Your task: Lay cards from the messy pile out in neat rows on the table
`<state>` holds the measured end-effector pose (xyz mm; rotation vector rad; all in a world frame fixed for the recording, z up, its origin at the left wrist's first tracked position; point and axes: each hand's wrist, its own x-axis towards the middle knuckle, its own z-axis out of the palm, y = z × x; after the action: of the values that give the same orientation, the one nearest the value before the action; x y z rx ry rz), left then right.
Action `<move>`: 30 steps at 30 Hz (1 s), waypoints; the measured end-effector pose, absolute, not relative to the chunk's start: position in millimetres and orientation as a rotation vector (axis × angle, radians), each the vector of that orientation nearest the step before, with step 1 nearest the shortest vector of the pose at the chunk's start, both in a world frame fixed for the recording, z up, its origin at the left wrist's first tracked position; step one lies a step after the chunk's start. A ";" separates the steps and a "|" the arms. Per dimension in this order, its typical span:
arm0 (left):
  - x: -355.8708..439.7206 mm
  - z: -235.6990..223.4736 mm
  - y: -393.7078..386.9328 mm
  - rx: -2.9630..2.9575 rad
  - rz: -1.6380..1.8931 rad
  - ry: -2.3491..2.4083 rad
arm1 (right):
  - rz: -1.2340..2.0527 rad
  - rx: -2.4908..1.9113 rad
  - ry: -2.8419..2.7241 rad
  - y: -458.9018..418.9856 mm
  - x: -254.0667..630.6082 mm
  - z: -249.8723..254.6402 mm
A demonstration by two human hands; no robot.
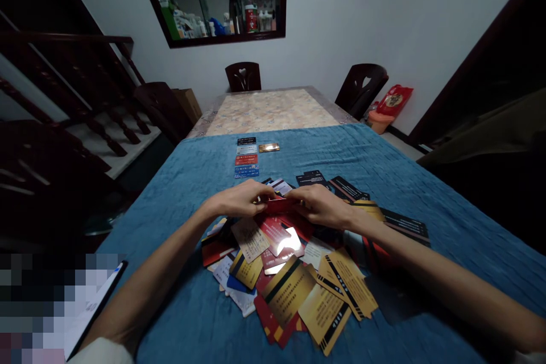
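Between my two hands, just above a heap of cards, is a red card (278, 205) seen nearly edge-on. My left hand (242, 199) pinches its left end with the fingers closed. On its right end my right hand (322, 205) is closed too. Beneath and in front lies the loose pile: gold cards (290, 290), red cards (273, 233), a beige card (251, 238) and black cards (405, 224) on the right. Farther back, a column of cards (246, 159) in black, pale blue, red and blue lies flat, with one gold card (269, 148) beside it.
A blue cloth (179, 284) covers the near part of the table; a patterned cover (268, 108) shows beyond. Dark chairs (243, 77) stand around it. At the lower left is a dark-edged tablet-like object (96, 307), partly pixelated. A red bag (394, 100) sits at the far right.
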<state>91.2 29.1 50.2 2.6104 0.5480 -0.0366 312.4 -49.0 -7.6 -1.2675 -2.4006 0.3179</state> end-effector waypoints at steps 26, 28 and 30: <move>95.1 30.3 41.8 2.611 0.466 0.738 | -0.524 -1.258 -2.298 -42.3 315.3 -19.9; 95.6 27.4 42.3 2.611 0.526 0.717 | -0.535 -1.247 -2.284 -42.5 316.4 -17.6; 96.1 25.6 42.1 2.613 0.620 0.709 | -0.510 -1.242 -2.270 -42.7 317.9 -14.4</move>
<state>96.1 42.1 25.6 2.6132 0.7090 0.6204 317.9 -42.7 -14.4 -1.2419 -2.2700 -0.5102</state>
